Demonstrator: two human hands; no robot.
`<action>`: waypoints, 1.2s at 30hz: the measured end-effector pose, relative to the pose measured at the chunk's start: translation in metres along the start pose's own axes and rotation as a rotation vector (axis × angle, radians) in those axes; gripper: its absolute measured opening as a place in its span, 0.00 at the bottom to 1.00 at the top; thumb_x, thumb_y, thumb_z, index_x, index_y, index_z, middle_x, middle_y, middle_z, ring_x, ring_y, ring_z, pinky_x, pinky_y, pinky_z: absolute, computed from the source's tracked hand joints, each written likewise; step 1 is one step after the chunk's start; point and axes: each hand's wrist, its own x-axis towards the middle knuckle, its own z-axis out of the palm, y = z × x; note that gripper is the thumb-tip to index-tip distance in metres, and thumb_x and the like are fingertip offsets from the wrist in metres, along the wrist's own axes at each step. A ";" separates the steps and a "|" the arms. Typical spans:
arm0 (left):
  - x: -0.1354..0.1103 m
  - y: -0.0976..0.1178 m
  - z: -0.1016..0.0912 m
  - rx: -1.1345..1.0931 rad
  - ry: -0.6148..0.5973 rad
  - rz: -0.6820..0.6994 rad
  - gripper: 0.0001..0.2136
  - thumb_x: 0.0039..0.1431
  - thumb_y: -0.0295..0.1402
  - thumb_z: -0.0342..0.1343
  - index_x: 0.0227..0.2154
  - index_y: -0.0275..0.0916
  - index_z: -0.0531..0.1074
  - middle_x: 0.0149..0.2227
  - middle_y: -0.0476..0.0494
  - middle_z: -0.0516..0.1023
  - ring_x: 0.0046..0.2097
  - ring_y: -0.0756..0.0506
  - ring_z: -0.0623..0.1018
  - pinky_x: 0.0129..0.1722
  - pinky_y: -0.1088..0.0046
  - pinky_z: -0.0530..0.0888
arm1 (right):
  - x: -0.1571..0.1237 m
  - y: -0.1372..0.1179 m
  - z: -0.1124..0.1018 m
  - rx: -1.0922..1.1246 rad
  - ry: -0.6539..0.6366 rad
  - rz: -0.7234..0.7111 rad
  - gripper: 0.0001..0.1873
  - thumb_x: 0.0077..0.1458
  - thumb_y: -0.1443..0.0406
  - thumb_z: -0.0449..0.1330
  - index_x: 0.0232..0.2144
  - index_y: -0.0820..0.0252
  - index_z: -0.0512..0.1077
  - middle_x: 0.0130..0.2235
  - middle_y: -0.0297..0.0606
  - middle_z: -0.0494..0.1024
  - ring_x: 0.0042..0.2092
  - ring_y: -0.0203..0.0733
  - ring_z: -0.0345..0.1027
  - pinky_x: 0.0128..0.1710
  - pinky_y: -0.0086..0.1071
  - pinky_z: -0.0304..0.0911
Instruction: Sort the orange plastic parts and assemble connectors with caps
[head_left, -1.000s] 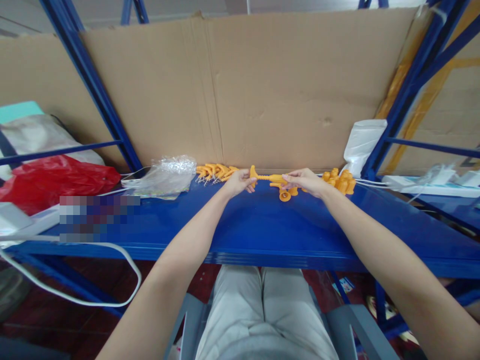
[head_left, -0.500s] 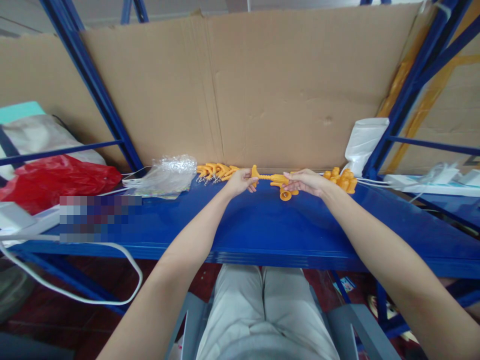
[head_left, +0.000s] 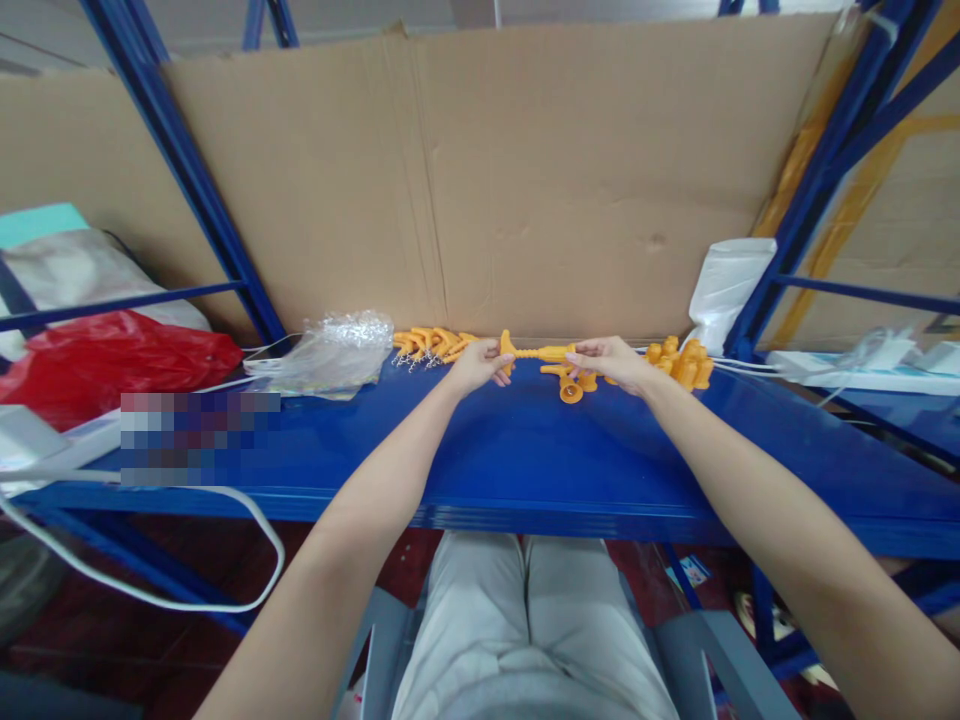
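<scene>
Both my hands hold one long orange plastic part (head_left: 536,353) just above the back of the blue shelf (head_left: 525,450). My left hand (head_left: 478,364) pinches its left end, and my right hand (head_left: 609,361) grips its right end. Under my right hand lie a few loose orange pieces (head_left: 570,389). A row of small orange parts (head_left: 431,344) lies to the left of my left hand. A heap of orange parts (head_left: 684,363) sits to the right of my right hand.
A cardboard sheet (head_left: 487,180) lines the back of the shelf. A clear plastic bag (head_left: 330,350) lies left of the parts, a red bag (head_left: 97,365) further left, a white bag (head_left: 729,285) at the right upright. White cables (head_left: 150,590) hang off the left edge.
Almost nothing differs; both hands stay on the orange part and shift only slightly.
</scene>
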 end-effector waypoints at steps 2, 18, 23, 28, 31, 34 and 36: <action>0.000 0.000 0.000 0.003 0.008 -0.001 0.08 0.58 0.30 0.64 0.34 0.31 0.71 0.25 0.48 0.77 0.22 0.54 0.76 0.24 0.79 0.75 | -0.001 -0.001 0.001 -0.011 0.004 -0.014 0.14 0.48 0.55 0.72 0.29 0.60 0.78 0.27 0.38 0.82 0.30 0.37 0.75 0.31 0.27 0.66; 0.000 0.005 0.007 0.065 0.067 -0.048 0.04 0.61 0.25 0.59 0.33 0.32 0.69 0.24 0.50 0.76 0.21 0.54 0.76 0.26 0.76 0.76 | -0.005 -0.010 0.009 0.138 0.015 0.148 0.15 0.58 0.59 0.67 0.24 0.63 0.75 0.29 0.41 0.80 0.24 0.30 0.69 0.27 0.25 0.64; -0.002 0.006 0.015 0.058 0.113 -0.079 0.06 0.63 0.23 0.57 0.33 0.35 0.64 0.24 0.52 0.75 0.19 0.55 0.74 0.22 0.79 0.72 | -0.004 -0.011 0.012 0.158 0.057 0.163 0.22 0.58 0.56 0.66 0.19 0.63 0.70 0.21 0.36 0.73 0.21 0.29 0.62 0.22 0.24 0.59; 0.001 0.001 0.023 0.059 0.202 -0.111 0.07 0.65 0.23 0.54 0.41 0.36 0.62 0.21 0.58 0.72 0.16 0.57 0.68 0.19 0.83 0.66 | -0.003 -0.012 0.018 0.176 0.090 0.176 0.23 0.56 0.54 0.67 0.18 0.62 0.68 0.20 0.34 0.71 0.20 0.28 0.59 0.19 0.23 0.57; 0.004 -0.003 0.027 0.074 0.285 -0.127 0.07 0.65 0.23 0.54 0.42 0.37 0.61 0.22 0.58 0.71 0.17 0.57 0.67 0.20 0.82 0.66 | -0.003 -0.013 0.023 0.170 0.116 0.170 0.23 0.55 0.54 0.68 0.18 0.61 0.67 0.19 0.33 0.69 0.19 0.27 0.58 0.18 0.22 0.57; 0.006 -0.006 0.029 0.089 0.330 -0.134 0.08 0.64 0.25 0.56 0.42 0.38 0.62 0.23 0.58 0.70 0.19 0.56 0.68 0.22 0.81 0.66 | -0.003 -0.014 0.026 0.111 0.135 0.147 0.25 0.54 0.51 0.68 0.17 0.59 0.66 0.18 0.33 0.68 0.19 0.27 0.57 0.18 0.22 0.56; 0.006 -0.008 0.028 0.108 0.341 -0.137 0.09 0.63 0.26 0.58 0.41 0.38 0.62 0.24 0.57 0.70 0.20 0.56 0.67 0.23 0.81 0.65 | -0.004 -0.015 0.029 0.044 0.126 0.148 0.27 0.53 0.48 0.67 0.17 0.59 0.66 0.17 0.33 0.68 0.18 0.27 0.57 0.16 0.22 0.54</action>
